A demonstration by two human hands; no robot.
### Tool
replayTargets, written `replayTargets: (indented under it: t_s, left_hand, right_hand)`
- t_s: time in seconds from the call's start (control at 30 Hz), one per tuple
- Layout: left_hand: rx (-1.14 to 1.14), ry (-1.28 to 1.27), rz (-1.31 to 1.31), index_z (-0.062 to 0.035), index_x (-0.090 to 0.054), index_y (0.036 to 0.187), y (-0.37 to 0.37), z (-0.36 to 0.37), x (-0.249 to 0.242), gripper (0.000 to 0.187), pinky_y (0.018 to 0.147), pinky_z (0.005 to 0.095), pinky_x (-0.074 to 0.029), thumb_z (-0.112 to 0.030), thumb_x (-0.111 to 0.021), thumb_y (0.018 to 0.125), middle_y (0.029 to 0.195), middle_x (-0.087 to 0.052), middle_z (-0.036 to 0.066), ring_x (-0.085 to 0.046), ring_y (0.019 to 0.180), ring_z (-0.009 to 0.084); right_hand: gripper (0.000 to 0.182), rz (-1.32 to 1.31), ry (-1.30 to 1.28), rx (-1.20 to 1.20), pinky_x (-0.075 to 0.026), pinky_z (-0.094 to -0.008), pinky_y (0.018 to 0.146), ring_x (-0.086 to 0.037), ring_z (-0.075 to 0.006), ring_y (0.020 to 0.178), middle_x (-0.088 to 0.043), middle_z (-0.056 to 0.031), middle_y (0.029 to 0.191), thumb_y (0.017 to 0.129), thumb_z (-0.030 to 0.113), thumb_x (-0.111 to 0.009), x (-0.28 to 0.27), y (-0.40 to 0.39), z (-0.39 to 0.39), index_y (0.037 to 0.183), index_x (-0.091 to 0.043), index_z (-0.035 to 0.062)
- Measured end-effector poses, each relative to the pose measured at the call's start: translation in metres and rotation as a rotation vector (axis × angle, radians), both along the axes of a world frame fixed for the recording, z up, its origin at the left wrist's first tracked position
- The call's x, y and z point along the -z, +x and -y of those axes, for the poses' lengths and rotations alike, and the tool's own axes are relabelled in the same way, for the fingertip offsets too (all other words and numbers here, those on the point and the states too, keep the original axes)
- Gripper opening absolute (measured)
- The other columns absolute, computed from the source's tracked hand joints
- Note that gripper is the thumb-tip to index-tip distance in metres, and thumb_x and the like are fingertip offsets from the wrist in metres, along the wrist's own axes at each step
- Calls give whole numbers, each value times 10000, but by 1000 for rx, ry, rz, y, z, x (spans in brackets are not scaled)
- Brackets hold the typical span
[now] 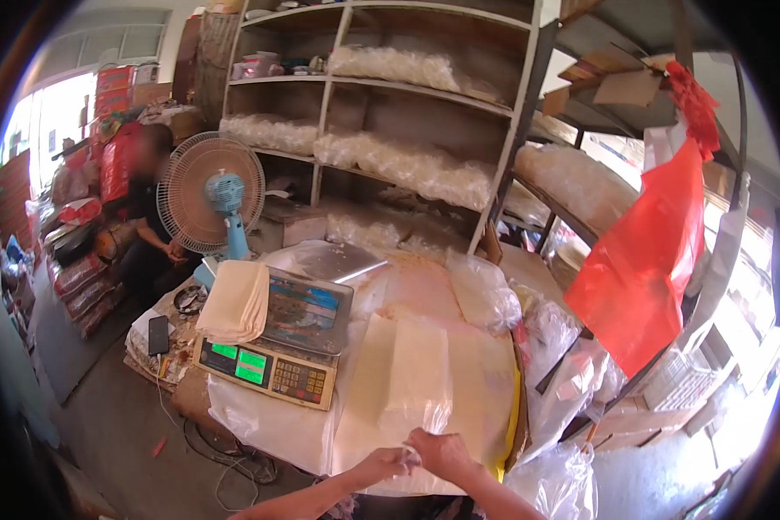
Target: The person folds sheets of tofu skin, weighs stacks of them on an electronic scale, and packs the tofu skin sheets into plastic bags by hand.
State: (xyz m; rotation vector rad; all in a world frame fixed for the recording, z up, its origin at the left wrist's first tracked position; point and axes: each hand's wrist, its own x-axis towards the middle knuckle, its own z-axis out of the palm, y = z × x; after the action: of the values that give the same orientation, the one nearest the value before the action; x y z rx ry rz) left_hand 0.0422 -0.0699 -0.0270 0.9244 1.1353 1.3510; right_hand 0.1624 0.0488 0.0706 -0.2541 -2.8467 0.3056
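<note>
A clear plastic bag (418, 368) with a flat cream-coloured stack inside lies lengthwise on the covered table, its near end gathered toward me. My left hand (388, 465) is closed at that near end, fingers pinched on the plastic. Right beside it, my right hand (444, 454) is also closed on the gathered bag end, with the knuckles facing up. Exactly how the plastic runs between the fingers is hidden. Wide pale sheets (364, 425) lie flat beneath the bag. To the left, a digital scale (303, 381) shows lit green displays.
Folded cream sheets (234, 303) rest on the scale's left side. A phone (158, 335) with a cable lies at the table's left. Behind stand a fan (225, 192) and shelves (425, 101) of bagged goods. A red plastic bag (646, 260) hangs right. A person (143, 225) sits back left.
</note>
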Motion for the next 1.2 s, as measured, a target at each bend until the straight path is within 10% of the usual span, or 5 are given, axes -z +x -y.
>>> replayTargets:
  t_s: [0.23,0.53,0.73,1.03,1.2]
  left_hand:
    - [-435,301,-1405,-46,-640,933,15,5,-26,180,597,287,-466,-187,-643,822,817,-638,94,-587,705,161]
    - [-67,-242,-98,-22,-658,850,1,1,-26,208,560,218,-380,-213,-586,890,643,-503,-46,-458,648,43]
    - [-223,341,-795,-62,-670,848,5,31,-59,97,555,268,-440,-154,-642,836,847,-565,38,-556,663,152]
    - [-591,331,-1698,-53,-640,746,-28,32,-94,113,761,387,-455,-123,-714,698,999,-561,112,-567,851,289]
    - [-226,334,-968,-37,-623,783,-2,26,-85,111,770,356,-460,-65,-709,718,981,-599,93,-555,911,280]
  right_hand:
    - [204,-220,-220,139,-475,-391,519,-612,-293,581,-623,-83,661,859,296,-576,24,2,-13,852,-603,94]
    - [272,148,-634,262,-492,-324,543,-626,-238,583,-655,-75,710,877,346,-582,12,36,25,859,-633,79]
    - [206,120,-693,96,-493,-316,537,-614,-218,545,-607,-59,599,889,276,-560,17,59,21,880,-642,87]
    - [195,-321,-591,143,-490,-319,692,-623,-265,815,-640,-85,1028,845,189,-614,31,61,7,979,-616,48]
    - [221,-431,-458,56,-484,-350,740,-589,-316,878,-625,-110,937,823,131,-626,30,24,31,1019,-584,39]
